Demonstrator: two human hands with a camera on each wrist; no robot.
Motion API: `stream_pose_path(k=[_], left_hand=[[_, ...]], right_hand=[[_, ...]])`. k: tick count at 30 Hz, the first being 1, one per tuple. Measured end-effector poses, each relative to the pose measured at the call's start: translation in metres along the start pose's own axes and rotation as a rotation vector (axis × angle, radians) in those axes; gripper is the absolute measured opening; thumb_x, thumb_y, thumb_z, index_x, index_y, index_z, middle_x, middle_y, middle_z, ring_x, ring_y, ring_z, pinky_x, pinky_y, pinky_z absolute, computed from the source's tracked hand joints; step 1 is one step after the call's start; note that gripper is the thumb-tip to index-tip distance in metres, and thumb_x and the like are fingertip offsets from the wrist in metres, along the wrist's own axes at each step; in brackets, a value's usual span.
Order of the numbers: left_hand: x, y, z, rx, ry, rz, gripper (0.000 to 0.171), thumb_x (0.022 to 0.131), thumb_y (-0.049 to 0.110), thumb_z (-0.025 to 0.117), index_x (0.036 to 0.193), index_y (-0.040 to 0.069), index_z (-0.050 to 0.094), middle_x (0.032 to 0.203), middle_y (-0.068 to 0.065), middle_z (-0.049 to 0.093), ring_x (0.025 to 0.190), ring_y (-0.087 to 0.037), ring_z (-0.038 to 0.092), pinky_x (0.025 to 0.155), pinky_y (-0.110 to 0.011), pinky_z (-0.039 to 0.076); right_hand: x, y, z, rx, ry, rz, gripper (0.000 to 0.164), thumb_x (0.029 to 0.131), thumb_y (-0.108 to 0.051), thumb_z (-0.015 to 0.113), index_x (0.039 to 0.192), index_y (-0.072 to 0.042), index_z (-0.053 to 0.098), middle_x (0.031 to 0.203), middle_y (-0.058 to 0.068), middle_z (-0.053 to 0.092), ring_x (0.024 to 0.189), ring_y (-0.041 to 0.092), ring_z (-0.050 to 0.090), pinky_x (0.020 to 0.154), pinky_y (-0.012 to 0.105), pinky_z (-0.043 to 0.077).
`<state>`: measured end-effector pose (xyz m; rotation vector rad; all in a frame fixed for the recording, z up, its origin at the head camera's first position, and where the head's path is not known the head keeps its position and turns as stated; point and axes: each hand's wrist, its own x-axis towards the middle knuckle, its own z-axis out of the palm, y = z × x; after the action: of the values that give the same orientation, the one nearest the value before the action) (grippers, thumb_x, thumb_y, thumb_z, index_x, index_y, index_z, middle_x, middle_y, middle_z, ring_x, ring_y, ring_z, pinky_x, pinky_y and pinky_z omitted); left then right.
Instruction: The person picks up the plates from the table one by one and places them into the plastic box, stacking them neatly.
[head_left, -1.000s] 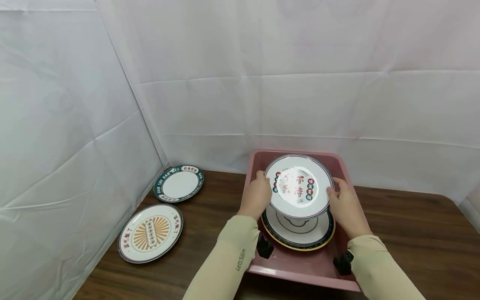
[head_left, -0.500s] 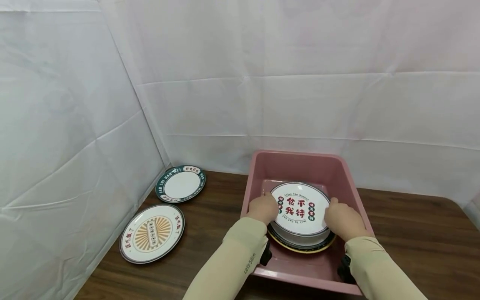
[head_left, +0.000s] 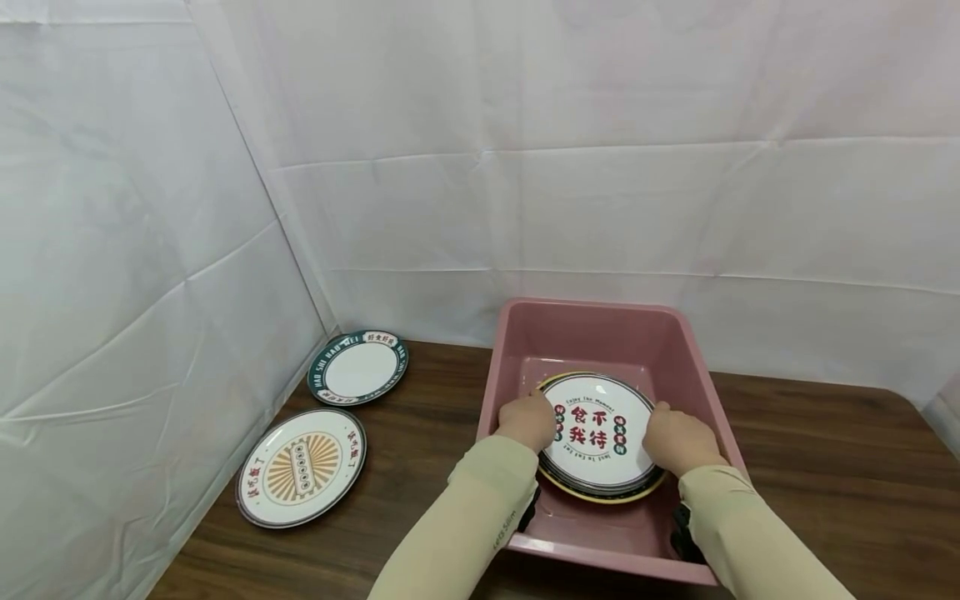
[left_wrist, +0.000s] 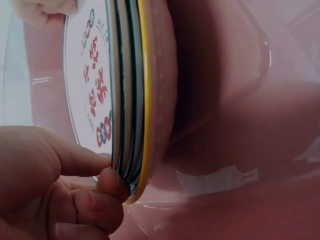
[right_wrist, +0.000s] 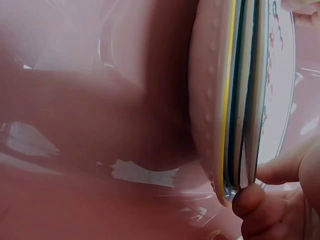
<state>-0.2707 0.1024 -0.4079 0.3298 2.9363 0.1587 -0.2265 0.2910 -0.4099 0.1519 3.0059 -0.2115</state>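
A white plate (head_left: pixel 592 463) with red characters and a dark rim lies on top of a stack of plates inside a pink basin (head_left: pixel 592 305). My left hand (head_left: pixel 527 422) pinches its left rim, thumb on the face and curled fingers at the edge. On the opposite side my right hand (head_left: pixel 681 438) pinches the rim the same way. The right wrist view shows a thin gap under the top plate (right_wrist: pixel 278 127) near those fingers. Beneath it are dark-edged plates, and lowest a yellow-rimmed plate (left_wrist: pixel 146 85) whose face is covered.
Two plates lie on the dark wooden table (head_left: pixel 810 467) left of the basin. One is a green-rimmed plate (head_left: pixel 360 371); nearer is a white plate (head_left: pixel 339 433) with an orange sunburst. White cloth (head_left: pixel 600 167) hangs behind and at the left.
Both hands have lowered the red-lettered plate from above the basin onto the stack. The fingers still hold its rim. The two plates at the left have stayed put.
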Motion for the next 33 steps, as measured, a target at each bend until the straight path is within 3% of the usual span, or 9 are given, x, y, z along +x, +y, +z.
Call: stream_pose_path(k=[6, 11, 17, 21, 25, 28, 33], left_hand=[[0.004, 0.002, 0.002, 0.029, 0.005, -0.001, 0.054, 0.093, 0.026, 0.054, 0.137, -0.001, 0.039, 0.093, -0.012, 0.066, 0.069, -0.017, 0.062, 0.055, -0.033, 0.05], [0.004, 0.002, -0.001, 0.049, 0.015, 0.001, 0.047, 0.093, 0.024, 0.054, 0.133, 0.0, 0.045, 0.097, -0.009, 0.065, 0.074, -0.016, 0.062, 0.057, -0.034, 0.051], [0.003, -0.001, -0.003, 0.089, 0.081, 0.033, 0.024, 0.09, 0.022, 0.059, 0.106, 0.007, 0.065, 0.087, -0.004, 0.066, 0.072, -0.014, 0.061, 0.055, -0.033, 0.051], [0.004, -0.003, -0.003, 0.124, 0.155, 0.053, 0.014, 0.087, 0.023, 0.063, 0.093, 0.013, 0.07, 0.083, -0.002, 0.066, 0.071, -0.014, 0.061, 0.054, -0.032, 0.051], [0.006, -0.001, -0.005, 0.158, 0.193, 0.056, 0.016, 0.088, 0.025, 0.064, 0.096, 0.013, 0.07, 0.082, -0.001, 0.066, 0.069, -0.014, 0.061, 0.052, -0.03, 0.05], [0.007, 0.003, -0.012, 0.168, 0.22, 0.056, 0.03, 0.089, 0.028, 0.061, 0.112, 0.01, 0.064, 0.08, -0.001, 0.065, 0.066, -0.013, 0.061, 0.05, -0.03, 0.049], [-0.004, -0.004, -0.043, -0.024, 0.309, 0.063, 0.038, 0.09, 0.027, 0.055, 0.119, 0.002, 0.054, 0.077, -0.006, 0.062, 0.065, -0.018, 0.061, 0.053, -0.032, 0.049]], right_hand=[[0.003, 0.001, 0.001, 0.015, 0.007, 0.002, 0.045, 0.087, -0.007, 0.045, 0.118, 0.025, 0.038, 0.09, 0.032, 0.058, 0.079, 0.038, 0.058, 0.069, 0.051, 0.046], [0.003, 0.001, 0.0, 0.018, 0.002, 0.006, 0.049, 0.087, -0.009, 0.045, 0.121, 0.025, 0.035, 0.096, 0.034, 0.056, 0.084, 0.041, 0.057, 0.072, 0.052, 0.045], [0.004, -0.002, -0.001, 0.033, 0.011, 0.016, 0.049, 0.087, -0.01, 0.043, 0.121, 0.024, 0.036, 0.099, 0.035, 0.055, 0.088, 0.044, 0.056, 0.074, 0.053, 0.044], [0.005, -0.002, -0.003, 0.049, 0.024, 0.017, 0.042, 0.087, -0.01, 0.043, 0.114, 0.022, 0.042, 0.093, 0.031, 0.057, 0.083, 0.039, 0.057, 0.071, 0.052, 0.045], [0.005, -0.002, -0.006, 0.085, 0.019, 0.03, 0.042, 0.088, -0.01, 0.044, 0.114, 0.022, 0.042, 0.091, 0.031, 0.056, 0.08, 0.037, 0.057, 0.07, 0.051, 0.046], [0.005, 0.0, -0.013, 0.142, 0.027, 0.045, 0.049, 0.09, -0.014, 0.044, 0.122, 0.022, 0.034, 0.098, 0.034, 0.055, 0.084, 0.039, 0.057, 0.071, 0.051, 0.045], [-0.002, 0.003, -0.046, 0.275, 0.093, -0.002, 0.06, 0.095, -0.027, 0.041, 0.134, 0.015, 0.025, 0.096, 0.03, 0.058, 0.069, 0.028, 0.06, 0.065, 0.044, 0.045]])
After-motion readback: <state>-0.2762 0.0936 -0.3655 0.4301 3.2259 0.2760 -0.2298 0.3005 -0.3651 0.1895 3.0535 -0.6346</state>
